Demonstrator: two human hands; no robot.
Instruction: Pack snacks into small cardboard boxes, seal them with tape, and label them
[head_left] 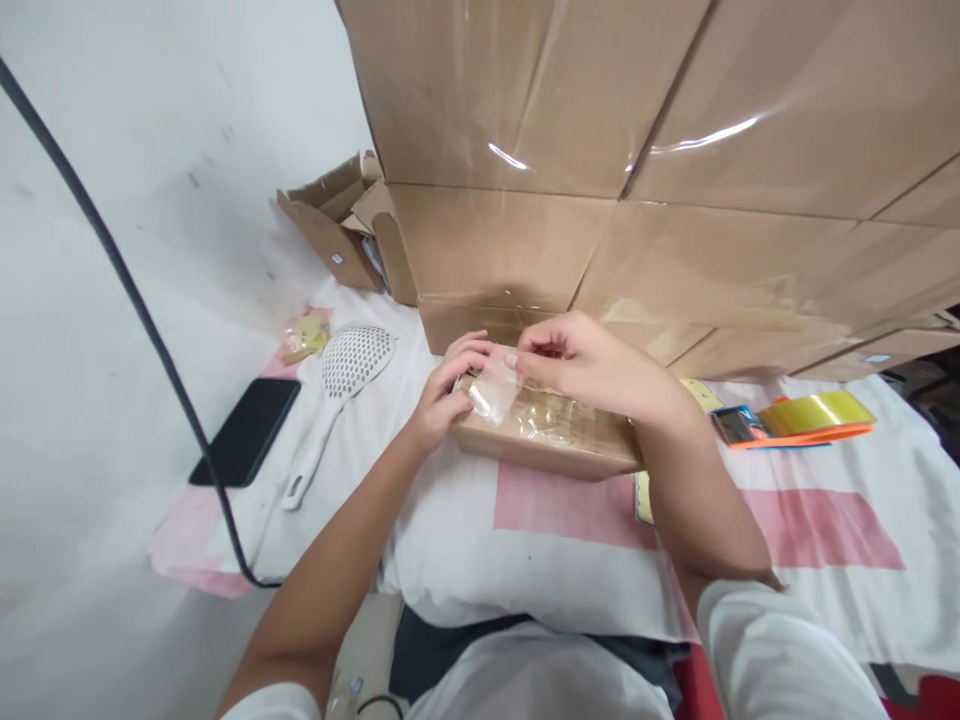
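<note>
A small flat cardboard box rests on a white and pink cloth in front of me. Clear tape is partly stuck across its top. My left hand grips the box's left end, with the thumb on the tape's loose flap. My right hand lies over the far edge of the box, and its fingertips pinch the same piece of tape.
A stack of large taped cartons rises right behind the box. An orange tape dispenser lies at the right. A white slotted scoop, a black phone, an open small carton and a black cable lie at the left.
</note>
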